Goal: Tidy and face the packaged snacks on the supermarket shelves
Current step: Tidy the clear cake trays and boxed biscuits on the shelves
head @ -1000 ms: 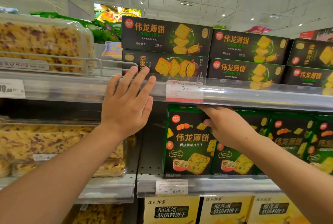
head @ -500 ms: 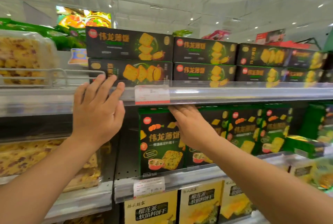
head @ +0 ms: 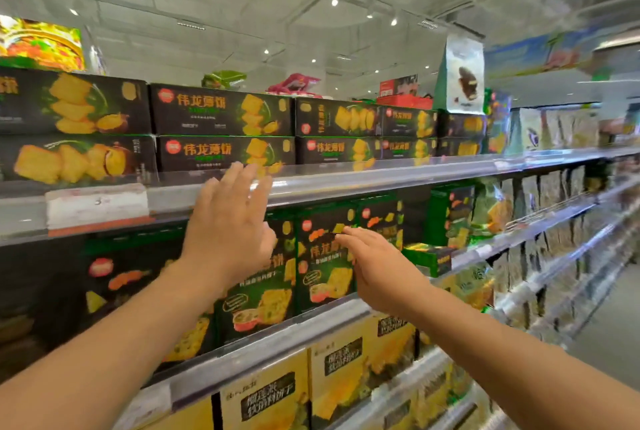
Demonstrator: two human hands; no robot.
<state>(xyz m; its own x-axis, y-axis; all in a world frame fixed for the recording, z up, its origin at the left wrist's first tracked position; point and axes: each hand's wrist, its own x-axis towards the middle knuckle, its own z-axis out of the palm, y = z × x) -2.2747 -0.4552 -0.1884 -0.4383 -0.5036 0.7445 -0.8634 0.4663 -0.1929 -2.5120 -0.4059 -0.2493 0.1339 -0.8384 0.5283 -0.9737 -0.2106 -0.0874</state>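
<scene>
Supermarket aisle: stocked shelves (price tag).

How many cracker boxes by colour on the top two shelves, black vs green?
Black cracker boxes, top shelf: 10
Green cracker boxes, shelf below: 6
Total: 16
The far end is blurred, so the counts cover only what can be made out.
</scene>
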